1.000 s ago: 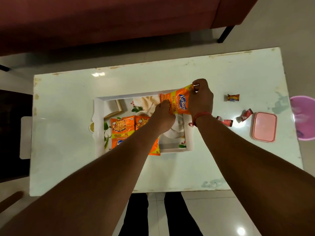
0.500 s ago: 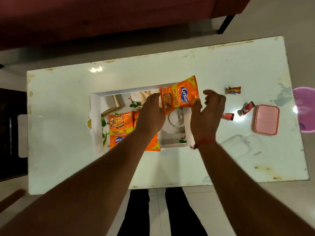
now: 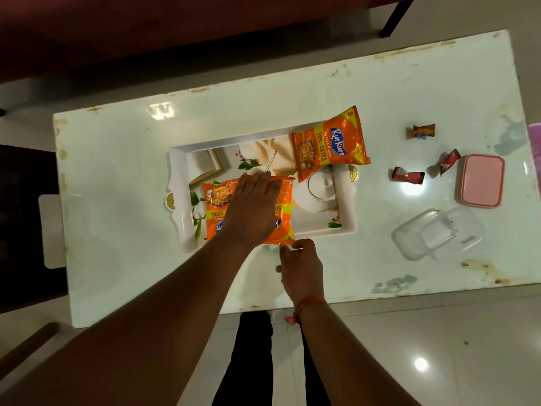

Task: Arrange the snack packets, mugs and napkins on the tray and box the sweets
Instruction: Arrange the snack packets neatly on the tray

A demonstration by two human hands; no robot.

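Observation:
A white tray sits mid-table. One orange snack packet lies over its far right corner, partly on a white mug. Two more orange packets lie side by side at the tray's near left. My left hand rests flat on them, fingers straight. My right hand is at the tray's near rim, fingers curled on the right packet's near corner. A cream napkin and a second mug with a spoon lie behind my left hand. Three wrapped sweets lie right of the tray.
A pink lid or box and a clear plastic container stand at the table's right end. A dark red sofa runs along the far side. My legs are at the table's near edge.
My right hand let go of the far packet and dropped to the tray's near rim. My left hand slid down onto the two near packets. The far packet now rests on the mug.

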